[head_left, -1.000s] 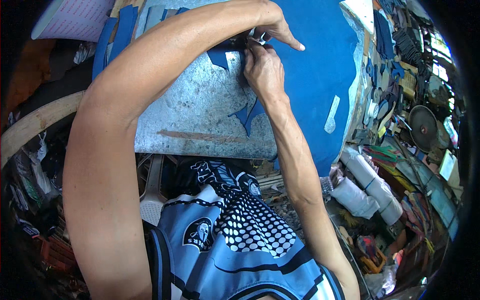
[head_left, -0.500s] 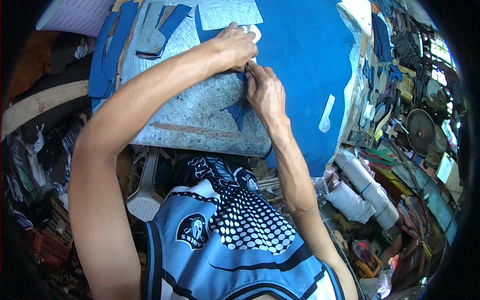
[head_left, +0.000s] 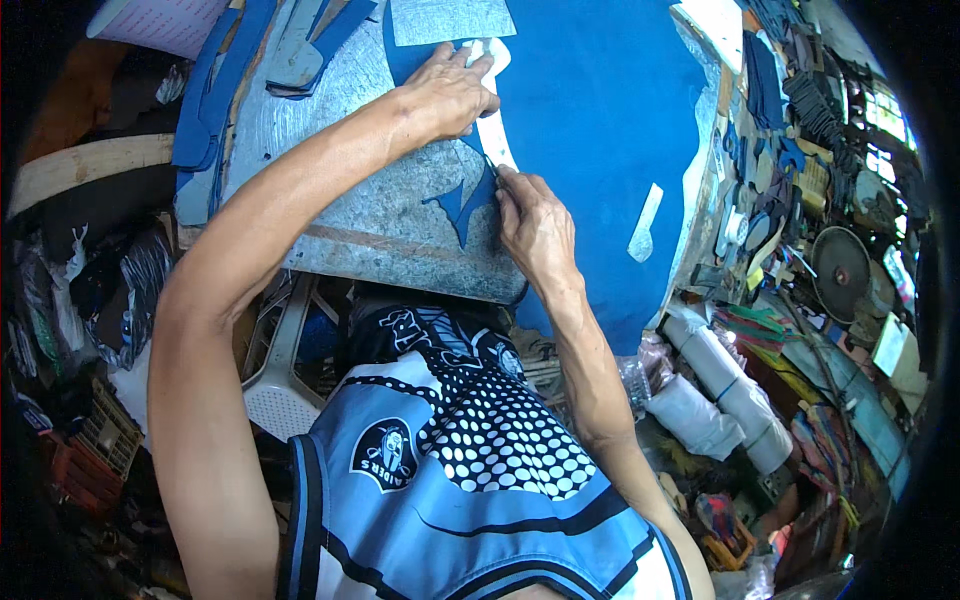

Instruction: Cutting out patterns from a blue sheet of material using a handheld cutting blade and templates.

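My left hand [head_left: 455, 95] lies with its fingers spread on a long white template [head_left: 493, 130], pressing it onto a blue sheet [head_left: 610, 130]. The template widens into a rounded head at its far end. Closed on a thin dark knife [head_left: 494, 171], my right hand [head_left: 538, 220] rests on the sheet at the template's near end. Most of the knife is hidden by the fingers. Left of the right hand lies a jagged blue scrap [head_left: 458, 212] on the scratched metal worktop [head_left: 365, 205].
A grey rectangular plate [head_left: 450, 20] covers the sheet's far left part. A small pale template [head_left: 645, 228] lies at its right. Cut blue strips [head_left: 208, 110] lie at the worktop's left edge. Wrapped rolls [head_left: 725, 385] and a round fan [head_left: 840, 272] are farther right.
My right hand has drawn nearer to me with the knife, away from the left hand. More of the white template now shows between them. My left hand has shifted slightly left and its fingers have spread.
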